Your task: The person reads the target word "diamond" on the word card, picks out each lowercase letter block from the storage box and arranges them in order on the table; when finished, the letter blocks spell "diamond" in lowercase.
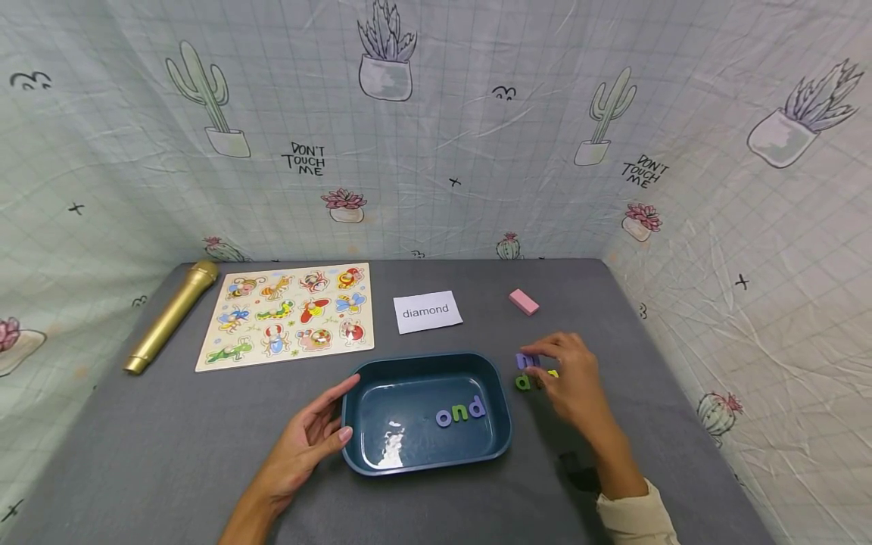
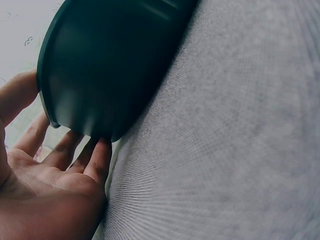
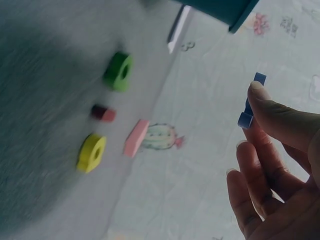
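My left hand [image 1: 300, 446] holds the left end of a dark teal tray [image 1: 425, 469], thumb and index finger at its rim. In the left wrist view, more fingers [image 2: 102, 157] reach the tray's outer wall. Inside the tray lie a purple letter o [image 1: 443, 418], a green n [image 1: 459, 412] and a purple d [image 1: 477, 407]. My right hand [image 1: 568, 378] pinches a purple letter m [image 1: 524, 361] above the table; it looks blue [image 3: 245, 120] in the right wrist view. Below are a green letter [image 3: 119, 71], a small red piece [image 3: 103, 113] and a yellow letter [image 3: 91, 153].
A white card reading "diamond" [image 1: 428, 312] lies behind the tray, with a pink block [image 1: 524, 302] to its right. An insect puzzle board [image 1: 289, 316] and a gold microphone [image 1: 166, 322] lie at the left. Patterned cloth [image 1: 436, 151] hangs behind the grey table.
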The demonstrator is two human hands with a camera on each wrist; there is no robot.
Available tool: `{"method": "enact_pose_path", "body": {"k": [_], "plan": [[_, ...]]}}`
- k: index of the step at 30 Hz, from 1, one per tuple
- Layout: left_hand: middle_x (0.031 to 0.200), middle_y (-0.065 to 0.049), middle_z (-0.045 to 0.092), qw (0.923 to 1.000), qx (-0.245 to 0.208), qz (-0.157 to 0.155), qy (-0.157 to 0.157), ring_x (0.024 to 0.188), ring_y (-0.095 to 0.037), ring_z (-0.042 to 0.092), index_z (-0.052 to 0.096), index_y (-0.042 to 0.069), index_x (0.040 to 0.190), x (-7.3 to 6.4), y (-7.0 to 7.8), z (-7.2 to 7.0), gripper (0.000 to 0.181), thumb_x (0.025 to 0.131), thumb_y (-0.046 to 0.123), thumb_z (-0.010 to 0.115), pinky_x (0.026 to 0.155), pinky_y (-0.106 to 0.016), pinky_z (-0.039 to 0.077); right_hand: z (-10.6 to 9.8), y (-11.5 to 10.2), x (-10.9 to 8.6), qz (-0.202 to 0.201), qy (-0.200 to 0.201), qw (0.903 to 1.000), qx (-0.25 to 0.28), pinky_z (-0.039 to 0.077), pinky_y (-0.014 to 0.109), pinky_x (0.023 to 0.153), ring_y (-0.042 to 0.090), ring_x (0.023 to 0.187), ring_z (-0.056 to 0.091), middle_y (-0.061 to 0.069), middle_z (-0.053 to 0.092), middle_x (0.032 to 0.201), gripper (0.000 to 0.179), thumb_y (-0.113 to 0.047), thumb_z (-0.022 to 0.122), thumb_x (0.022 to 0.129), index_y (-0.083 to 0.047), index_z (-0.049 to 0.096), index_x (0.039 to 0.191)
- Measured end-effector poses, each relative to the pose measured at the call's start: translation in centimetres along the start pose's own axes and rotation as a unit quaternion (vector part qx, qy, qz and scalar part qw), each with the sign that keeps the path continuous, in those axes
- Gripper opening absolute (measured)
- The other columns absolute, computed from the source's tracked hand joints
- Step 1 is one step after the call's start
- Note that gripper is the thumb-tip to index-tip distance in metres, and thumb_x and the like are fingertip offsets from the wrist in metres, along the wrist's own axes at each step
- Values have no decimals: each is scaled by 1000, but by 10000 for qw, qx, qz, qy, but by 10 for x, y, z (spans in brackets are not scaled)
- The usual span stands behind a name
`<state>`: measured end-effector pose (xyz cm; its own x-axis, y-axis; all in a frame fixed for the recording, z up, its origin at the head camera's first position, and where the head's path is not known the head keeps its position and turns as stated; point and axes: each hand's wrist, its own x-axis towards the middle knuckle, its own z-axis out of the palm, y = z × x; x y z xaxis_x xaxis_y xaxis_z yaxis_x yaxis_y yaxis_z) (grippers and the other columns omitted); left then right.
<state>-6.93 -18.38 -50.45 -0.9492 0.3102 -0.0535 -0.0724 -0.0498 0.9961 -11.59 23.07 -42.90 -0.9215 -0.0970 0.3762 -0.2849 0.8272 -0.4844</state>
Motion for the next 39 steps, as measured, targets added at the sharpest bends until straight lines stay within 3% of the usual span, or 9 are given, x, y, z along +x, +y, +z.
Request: {"method": "enact_pose_path", "body": {"k": [8, 19, 26, 39], "plan": [[174, -4, 35, 10000, -20, 5, -24, 152, -2, 41, 42, 20, 163, 0, 0, 0, 70, 101, 4, 70, 113, -15, 47, -4, 26, -5, 21, 84, 9998, -181, 50, 54, 90, 33, 104, 61, 13, 74, 105, 29, 4, 89, 80, -6, 83, 107], [173, -4, 35, 10000, 2, 54, -12, 152, -2, 42, 43, 19, 163, 0, -2, 0, 70, 101, 4, 71, 113, -15, 48, -21, 58, -6, 459, -182, 9981, -371, 45, 63, 96, 39, 108, 60, 20, 74, 112, 24, 1, 86, 85, -5, 83, 108], [173, -5, 35, 9999, -4, 106, -44, 155, -9, 40, 42, 18, 163, 0, -2, -1, 70, 101, 3, 70, 114, -17, 48, -28, 74, -5, 670, -627, 9945, -510, 47, 65, 97, 41, 107, 62, 22, 75, 113, 23, -1, 87, 84, -4, 83, 106], [173, -4, 36, 10000, 18, 40, 3, 155, -7, 39, 42, 19, 163, 0, -1, -1, 70, 100, 5, 71, 113, -16, 48, -21, 94, -2, 837, -1251, 9859, -732, 51, 62, 88, 41, 104, 63, 20, 76, 113, 20, -2, 87, 84, -8, 84, 103]]}}
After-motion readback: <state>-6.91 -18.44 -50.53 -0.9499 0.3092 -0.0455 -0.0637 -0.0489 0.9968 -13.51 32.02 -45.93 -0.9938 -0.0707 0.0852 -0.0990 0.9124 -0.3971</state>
